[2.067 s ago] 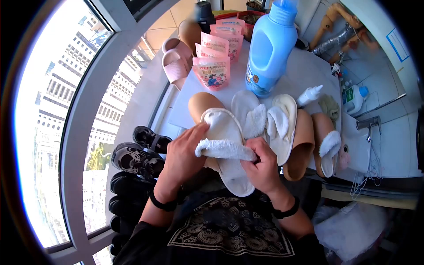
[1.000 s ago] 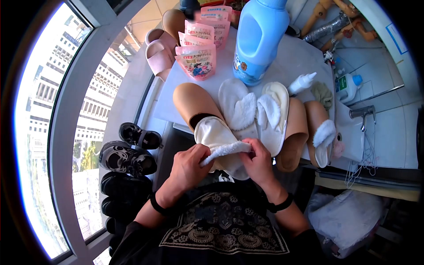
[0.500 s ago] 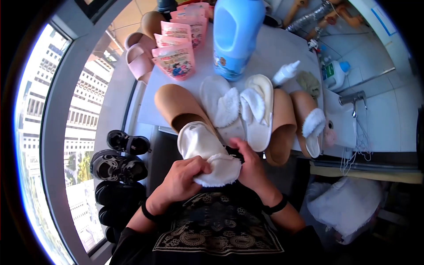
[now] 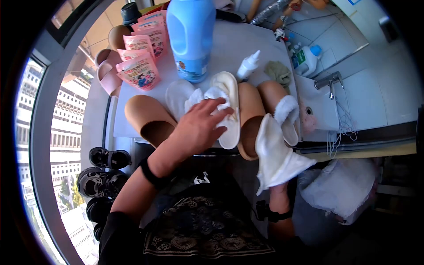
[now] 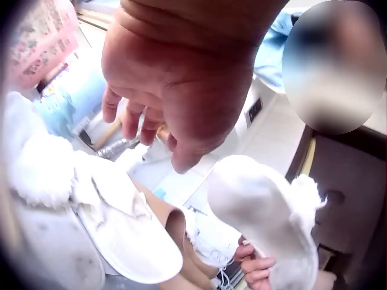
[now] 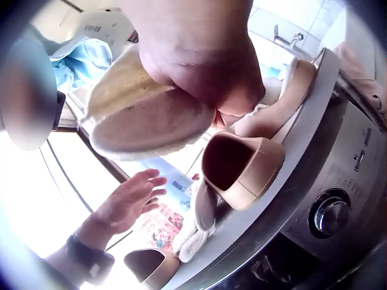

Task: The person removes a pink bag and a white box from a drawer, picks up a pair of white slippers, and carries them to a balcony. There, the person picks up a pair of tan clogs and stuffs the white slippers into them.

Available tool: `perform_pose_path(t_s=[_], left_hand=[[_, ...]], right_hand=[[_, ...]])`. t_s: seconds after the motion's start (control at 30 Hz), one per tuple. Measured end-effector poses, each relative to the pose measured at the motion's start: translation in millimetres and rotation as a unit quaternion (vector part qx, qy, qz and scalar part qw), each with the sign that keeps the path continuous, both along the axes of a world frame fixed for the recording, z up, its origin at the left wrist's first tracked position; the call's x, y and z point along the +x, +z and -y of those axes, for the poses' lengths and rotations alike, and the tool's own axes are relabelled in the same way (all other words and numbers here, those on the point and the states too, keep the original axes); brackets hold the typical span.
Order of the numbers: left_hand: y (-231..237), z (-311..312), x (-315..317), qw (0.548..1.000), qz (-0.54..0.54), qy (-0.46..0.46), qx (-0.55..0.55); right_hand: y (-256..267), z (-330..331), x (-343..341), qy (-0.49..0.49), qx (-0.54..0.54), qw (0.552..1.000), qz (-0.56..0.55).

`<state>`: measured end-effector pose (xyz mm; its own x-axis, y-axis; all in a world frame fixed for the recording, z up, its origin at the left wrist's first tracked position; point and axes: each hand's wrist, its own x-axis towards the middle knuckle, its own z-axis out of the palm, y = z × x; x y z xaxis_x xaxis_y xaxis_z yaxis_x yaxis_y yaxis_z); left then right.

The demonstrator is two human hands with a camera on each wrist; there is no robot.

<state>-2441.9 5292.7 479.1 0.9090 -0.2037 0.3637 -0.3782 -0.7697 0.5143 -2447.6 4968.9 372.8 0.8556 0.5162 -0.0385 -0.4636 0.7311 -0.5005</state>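
A white cloth slipper [image 4: 278,154] is in the person's right hand [image 4: 279,187], which it mostly covers in the head view. In the left wrist view, fingers curl round the edge of this slipper [image 5: 260,205]; in the right wrist view, the right hand [image 6: 211,78] grips it beside its sole [image 6: 151,121]. The left hand [image 4: 198,126], fingers spread, hovers over a pair of white slippers [image 4: 229,132]; whether it touches them cannot be told. Tan slippers [image 4: 249,128] stand to either side, and a fluffy white one [image 4: 287,112] lies on the rightmost.
Pink pouches [image 4: 139,70], a blue bottle [image 4: 192,39] and a small white bottle [image 4: 248,66] stand on the worktop [image 4: 229,39]. A sink with a faucet [image 4: 329,81] is at the right. Black shoes [image 4: 104,181] line the left; a plastic bag [image 4: 340,185] lies lower right.
The right hand has moved right with the white slipper, out of the left tan slipper's opening. The left hand has let go of it and moved up over the slipper pair. The head view has shifted.
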Motion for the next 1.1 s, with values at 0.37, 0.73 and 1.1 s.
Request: perform_pose_path(t_s=[0.37,0.73,1.1], left_hand=[[-35,21,24,0.977,-0.046,-0.037,0.204],[-32,32,24,0.989,0.002,-0.005,0.145],[-7,70,-2,0.969,-0.136,-0.169,-0.119]], right_hand=[[-2,21,-28,-0.28,-0.449,0.849,-0.002],[47,-15,0,-0.218,-0.647,0.69,0.242],[48,-22,8,-0.246,-0.681,0.623,0.297]])
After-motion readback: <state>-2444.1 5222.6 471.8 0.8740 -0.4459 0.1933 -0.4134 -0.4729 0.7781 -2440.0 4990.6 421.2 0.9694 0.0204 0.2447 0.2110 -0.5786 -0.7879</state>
